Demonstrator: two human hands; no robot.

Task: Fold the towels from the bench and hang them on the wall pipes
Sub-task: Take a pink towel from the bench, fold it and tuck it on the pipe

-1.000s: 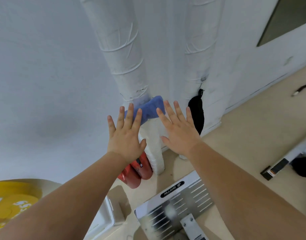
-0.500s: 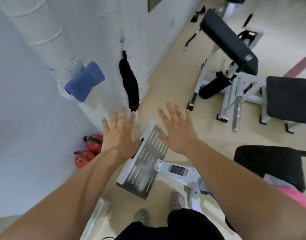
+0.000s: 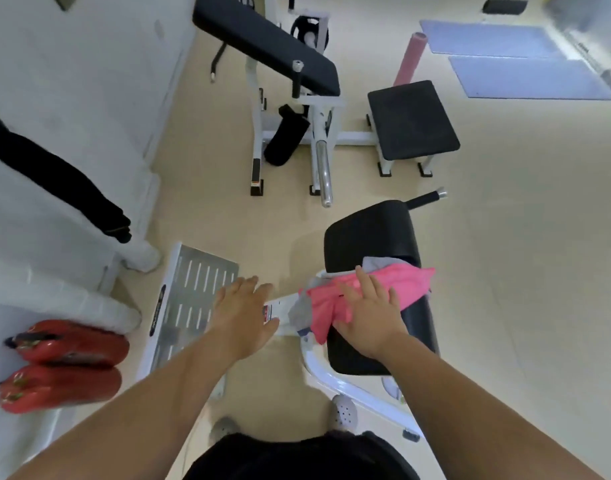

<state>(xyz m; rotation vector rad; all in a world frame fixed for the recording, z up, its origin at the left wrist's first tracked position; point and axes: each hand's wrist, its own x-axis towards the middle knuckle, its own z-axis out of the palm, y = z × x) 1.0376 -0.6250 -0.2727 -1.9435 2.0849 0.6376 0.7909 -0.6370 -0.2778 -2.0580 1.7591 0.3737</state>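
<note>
A pink towel (image 3: 406, 284) lies crumpled on the black padded bench (image 3: 370, 233), with a grey towel (image 3: 299, 311) partly under it and hanging off the bench's left edge. My right hand (image 3: 370, 313) rests flat on the pink towel, fingers spread. My left hand (image 3: 243, 315) hovers open left of the bench, over the white frame, holding nothing. A black towel (image 3: 60, 187) hangs on the white wall pipes (image 3: 138, 252) at the left.
A perforated metal footplate (image 3: 190, 296) lies on the floor left of the bench. Two red kettlebells (image 3: 65, 368) sit by the wall at lower left. Another black-padded machine (image 3: 273, 50) and a seat (image 3: 411, 121) stand further off, with a pink roller (image 3: 409, 58) and blue mats (image 3: 525, 77) beyond.
The view has swung from the wall pipes and blue towel down to the bench. My right hand has landed on the pink towel; my left hand stays open.
</note>
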